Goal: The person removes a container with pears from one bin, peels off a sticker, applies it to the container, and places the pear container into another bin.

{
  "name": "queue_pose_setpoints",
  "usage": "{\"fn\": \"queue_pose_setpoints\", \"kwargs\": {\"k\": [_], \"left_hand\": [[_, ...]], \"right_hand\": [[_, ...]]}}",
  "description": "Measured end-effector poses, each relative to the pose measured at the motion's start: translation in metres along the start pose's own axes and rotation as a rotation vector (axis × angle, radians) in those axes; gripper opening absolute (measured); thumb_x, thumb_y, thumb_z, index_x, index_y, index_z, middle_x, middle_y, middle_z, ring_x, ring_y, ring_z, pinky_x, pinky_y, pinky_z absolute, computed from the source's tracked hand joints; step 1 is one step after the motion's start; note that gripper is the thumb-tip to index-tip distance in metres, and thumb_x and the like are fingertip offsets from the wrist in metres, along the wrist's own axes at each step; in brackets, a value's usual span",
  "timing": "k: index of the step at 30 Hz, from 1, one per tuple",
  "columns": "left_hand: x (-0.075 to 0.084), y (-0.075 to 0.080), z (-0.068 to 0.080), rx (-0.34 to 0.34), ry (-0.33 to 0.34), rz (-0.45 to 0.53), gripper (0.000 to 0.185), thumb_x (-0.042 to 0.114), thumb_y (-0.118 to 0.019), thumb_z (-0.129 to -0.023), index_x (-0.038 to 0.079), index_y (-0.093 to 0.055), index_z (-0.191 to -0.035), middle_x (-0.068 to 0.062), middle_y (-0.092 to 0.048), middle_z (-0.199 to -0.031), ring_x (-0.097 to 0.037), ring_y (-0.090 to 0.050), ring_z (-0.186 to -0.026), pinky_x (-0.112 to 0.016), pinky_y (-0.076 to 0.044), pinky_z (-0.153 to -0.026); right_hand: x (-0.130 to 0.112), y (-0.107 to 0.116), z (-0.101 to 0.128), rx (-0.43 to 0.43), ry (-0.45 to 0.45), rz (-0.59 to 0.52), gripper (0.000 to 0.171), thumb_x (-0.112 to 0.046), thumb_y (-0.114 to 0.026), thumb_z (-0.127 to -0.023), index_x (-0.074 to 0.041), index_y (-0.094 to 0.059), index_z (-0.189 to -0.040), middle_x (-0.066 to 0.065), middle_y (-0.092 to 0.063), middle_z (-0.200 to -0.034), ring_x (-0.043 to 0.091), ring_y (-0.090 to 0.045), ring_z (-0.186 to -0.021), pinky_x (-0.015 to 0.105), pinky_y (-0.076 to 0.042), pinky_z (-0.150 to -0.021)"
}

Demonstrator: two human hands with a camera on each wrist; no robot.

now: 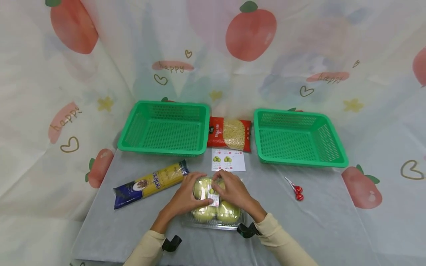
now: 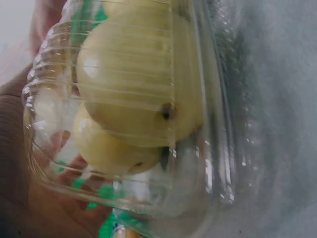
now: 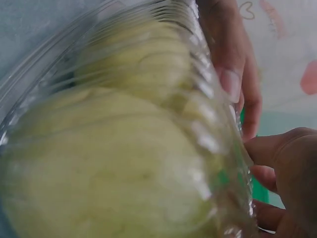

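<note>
A clear plastic clamshell box [image 1: 229, 212] of large yellow-green fruits [image 2: 143, 79] sits at the middle front of the table. On its lid is a small white label [image 1: 213, 195] with a green fruit picture. My left hand [image 1: 186, 194] spreads over the left side of the lid, its thumb lying on the label's lower part. From the right, my right hand [image 1: 234, 190] reaches over the lid, thumb at the label's upper part and fingers bent over the far side. In the right wrist view, the fingertips [image 3: 255, 148] of this hand meet the lid's top.
A sheet of similar labels [image 1: 229, 160] lies behind the box, with a red pasta bag [image 1: 229, 133] beyond. Two green baskets, left [image 1: 163, 149] and right [image 1: 299, 160], flank them. A yellow-blue spaghetti pack [image 1: 151, 184] is at left, red-wrapped lollipops [image 1: 298, 190] at right.
</note>
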State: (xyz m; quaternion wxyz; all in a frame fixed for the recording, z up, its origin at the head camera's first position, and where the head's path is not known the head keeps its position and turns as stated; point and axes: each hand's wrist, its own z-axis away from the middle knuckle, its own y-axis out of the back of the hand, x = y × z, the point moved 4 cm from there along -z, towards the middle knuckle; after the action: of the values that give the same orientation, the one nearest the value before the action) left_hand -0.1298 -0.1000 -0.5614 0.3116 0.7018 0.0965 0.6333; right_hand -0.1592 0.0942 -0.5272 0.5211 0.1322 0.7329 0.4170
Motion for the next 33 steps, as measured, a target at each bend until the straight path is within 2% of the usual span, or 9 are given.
{"fn": "queue_pose_setpoints", "kwargs": {"k": [5,9,11,14,18,21,24,29,33], "left_hand": [[-0.001,-0.006,0.004,0.058,0.069,0.016,0.071,0.05,-0.083,-0.09,0.026,-0.054,-0.15,-0.004,-0.047,-0.152,-0.029,-0.046,-0.143,-0.064,-0.045,-0.11],[-0.002,-0.011,0.007,0.105,0.092,0.018,0.058,0.043,-0.08,-0.095,0.025,-0.059,-0.146,-0.005,-0.051,-0.148,-0.031,-0.049,-0.139,-0.065,-0.047,-0.107],[-0.001,-0.01,0.006,0.11,0.077,0.011,0.056,0.042,-0.078,-0.097,0.023,-0.058,-0.146,-0.006,-0.052,-0.147,-0.031,-0.049,-0.139,-0.064,-0.047,-0.107],[0.0,-0.005,0.002,0.077,0.04,-0.008,0.063,0.045,-0.079,-0.096,0.022,-0.054,-0.15,-0.007,-0.05,-0.148,-0.031,-0.048,-0.139,-0.064,-0.048,-0.106],[0.002,0.001,0.0,-0.031,0.015,-0.036,0.09,0.056,-0.085,-0.084,0.022,-0.045,-0.158,-0.007,-0.041,-0.155,-0.031,-0.045,-0.141,-0.065,-0.047,-0.107],[0.004,0.002,0.001,-0.071,0.019,-0.039,0.102,0.061,-0.087,-0.079,0.02,-0.042,-0.161,-0.008,-0.038,-0.157,-0.03,-0.044,-0.142,-0.064,-0.047,-0.108],[0.003,0.0,0.0,-0.044,0.036,-0.028,0.095,0.056,-0.087,-0.081,0.021,-0.044,-0.158,-0.008,-0.04,-0.156,-0.03,-0.043,-0.142,-0.064,-0.046,-0.109],[0.002,-0.005,-0.001,0.063,0.081,0.026,0.068,0.045,-0.081,-0.092,0.026,-0.053,-0.151,-0.008,-0.045,-0.152,-0.03,-0.043,-0.141,-0.067,-0.044,-0.109],[0.002,-0.006,-0.002,0.13,0.104,0.046,0.052,0.042,-0.076,-0.099,0.026,-0.059,-0.146,-0.006,-0.048,-0.15,-0.028,-0.044,-0.14,-0.065,-0.043,-0.11]], "right_hand": [[0.012,-0.003,0.015,-0.071,-0.108,-0.02,0.049,-0.033,-0.074,-0.101,-0.008,-0.06,-0.141,0.01,-0.068,-0.138,0.034,-0.061,-0.13,0.061,-0.046,-0.108],[0.016,-0.006,0.028,-0.186,-0.108,0.012,0.072,-0.049,-0.075,-0.097,-0.009,-0.053,-0.152,0.01,-0.058,-0.151,0.036,-0.052,-0.139,0.064,-0.043,-0.11],[0.016,-0.005,0.028,-0.187,-0.093,0.029,0.077,-0.055,-0.077,-0.094,-0.01,-0.053,-0.153,0.01,-0.057,-0.151,0.035,-0.051,-0.139,0.064,-0.044,-0.109],[0.017,-0.002,0.023,-0.139,-0.084,0.036,0.073,-0.056,-0.075,-0.095,-0.013,-0.055,-0.15,0.009,-0.059,-0.148,0.032,-0.052,-0.136,0.061,-0.045,-0.108],[0.018,-0.001,0.018,-0.071,-0.084,0.032,0.06,-0.048,-0.074,-0.099,-0.013,-0.06,-0.145,0.008,-0.063,-0.142,0.03,-0.055,-0.13,0.057,-0.047,-0.104],[0.017,0.0,0.017,-0.038,-0.091,0.03,0.052,-0.043,-0.074,-0.1,-0.013,-0.062,-0.141,0.009,-0.065,-0.139,0.03,-0.056,-0.127,0.055,-0.048,-0.101],[0.015,0.0,0.017,-0.023,-0.098,0.039,0.048,-0.04,-0.072,-0.102,-0.013,-0.063,-0.14,0.009,-0.066,-0.138,0.03,-0.057,-0.126,0.054,-0.049,-0.101],[0.013,-0.001,0.017,-0.04,-0.079,0.072,0.044,-0.038,-0.064,-0.107,-0.011,-0.062,-0.142,0.011,-0.064,-0.14,0.031,-0.056,-0.128,0.056,-0.049,-0.101],[0.013,0.0,0.016,-0.152,-0.062,0.088,0.066,-0.053,-0.066,-0.101,-0.014,-0.054,-0.152,0.011,-0.057,-0.147,0.031,-0.051,-0.133,0.058,-0.046,-0.105]]}}
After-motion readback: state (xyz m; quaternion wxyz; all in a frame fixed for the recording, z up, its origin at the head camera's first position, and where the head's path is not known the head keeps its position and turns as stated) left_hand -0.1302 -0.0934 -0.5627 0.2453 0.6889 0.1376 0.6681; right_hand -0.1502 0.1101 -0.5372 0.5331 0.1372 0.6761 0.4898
